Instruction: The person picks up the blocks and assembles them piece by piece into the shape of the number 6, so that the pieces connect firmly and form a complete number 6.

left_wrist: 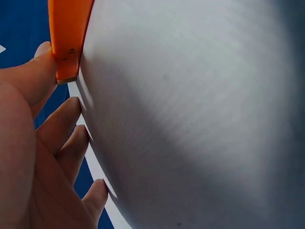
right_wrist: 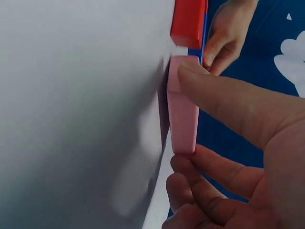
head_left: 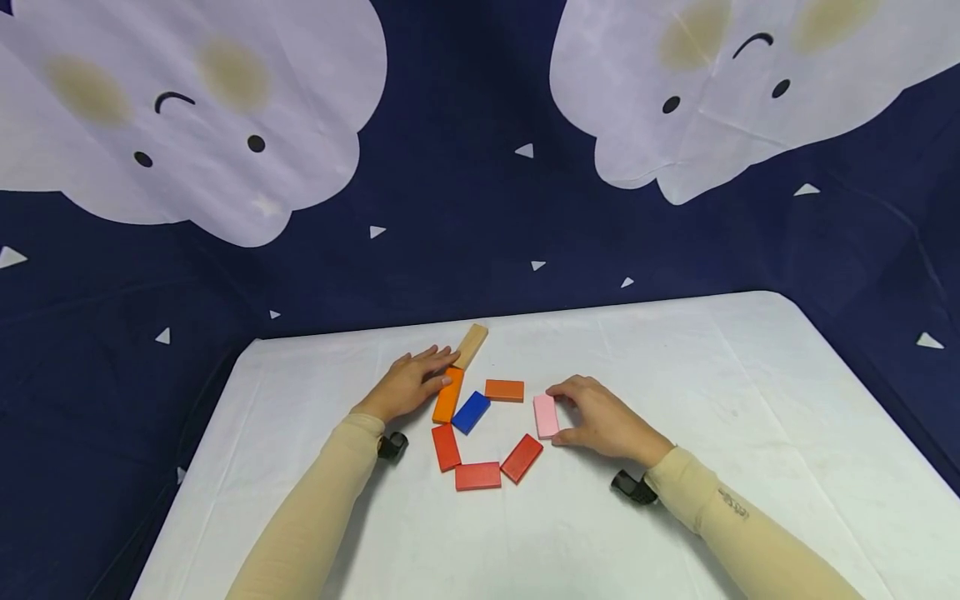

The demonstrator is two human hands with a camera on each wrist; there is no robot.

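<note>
My right hand (head_left: pixel 603 419) pinches a pink block (head_left: pixel 546 417) at its two short ends, thumb on the near end and fingers at the far end. In the right wrist view the same pink block (right_wrist: pixel 183 114) stays close to the white cloth. With straight, spread fingers, my left hand (head_left: pixel 405 387) lies beside an orange block (head_left: pixel 449 393) and a plain wooden block (head_left: pixel 472 346). Its thumb touches the orange block; a fingertip reaches the wooden one's near end. Between the hands are a blue block (head_left: pixel 472 412) and a darker orange block (head_left: pixel 504 391).
Red blocks curve along the near side: one at left (head_left: pixel 446 447), one in the middle (head_left: pixel 477 477) and one at right (head_left: pixel 522 458). A white cloth covers the table (head_left: pixel 570 533). Behind it hangs a dark blue curtain (head_left: pixel 450 250) with clouds.
</note>
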